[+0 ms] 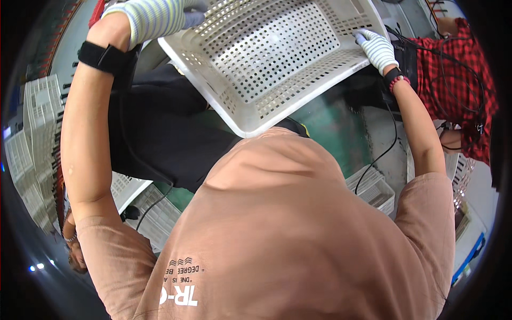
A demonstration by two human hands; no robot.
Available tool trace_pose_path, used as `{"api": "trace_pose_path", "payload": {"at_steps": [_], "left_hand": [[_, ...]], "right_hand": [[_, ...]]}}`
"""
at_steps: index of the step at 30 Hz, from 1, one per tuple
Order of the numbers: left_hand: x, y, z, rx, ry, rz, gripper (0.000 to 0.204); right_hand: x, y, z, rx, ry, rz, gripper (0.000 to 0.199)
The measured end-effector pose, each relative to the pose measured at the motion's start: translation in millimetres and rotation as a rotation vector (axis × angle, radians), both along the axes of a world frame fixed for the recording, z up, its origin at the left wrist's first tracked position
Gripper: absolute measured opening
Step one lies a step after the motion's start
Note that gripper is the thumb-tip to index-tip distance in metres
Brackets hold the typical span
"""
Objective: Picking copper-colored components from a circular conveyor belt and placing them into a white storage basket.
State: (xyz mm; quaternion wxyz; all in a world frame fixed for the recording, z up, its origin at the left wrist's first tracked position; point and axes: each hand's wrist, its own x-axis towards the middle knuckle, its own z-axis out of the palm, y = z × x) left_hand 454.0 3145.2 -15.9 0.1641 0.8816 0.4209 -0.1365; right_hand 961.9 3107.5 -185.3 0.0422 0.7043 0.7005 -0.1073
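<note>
A white plastic crate point(277, 53) with perforated walls and floor is tilted in front of my body, its inside toward me. Nothing lies in the part that shows; its far end is cut off by the top of the view. My left hand point(154, 20), in a striped knit glove, is closed over the rim at the upper left, with some fingers cut off or hidden. On the opposite side my right hand point(377, 49), gloved alike, grips the rim, the thumb lying on the inner wall.
More white crates stand stacked at left point(40, 112), with others low at right point(376, 192). A person in a red-and-black checked shirt point(453, 74) is close on my right. Another person's hand point(77, 256) shows at lower left. A black cable point(396, 125) hangs beside my right arm.
</note>
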Motion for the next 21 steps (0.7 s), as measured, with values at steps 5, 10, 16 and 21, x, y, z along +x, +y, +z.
{"api": "trace_pose_path", "payload": {"at_steps": [5, 10, 16, 21], "left_hand": [[7, 13, -10, -0.052, -0.01, -0.082, 0.038], [28, 12, -5, -0.081, -0.01, -0.042, 0.037], [18, 17, -15, 0.152, -0.169, -0.341, 0.032], [47, 8, 7, 0.1, -0.056, -0.271, 0.029]], "right_hand": [[3, -1, -7, 0.064, 0.112, -0.053, 0.048], [7, 1, -13, 0.241, 0.095, -0.061, 0.047], [-9, 2, 13, 0.339, 0.076, -0.044, 0.049], [5, -27, 3, 0.525, -0.265, 0.316, 0.024]]}}
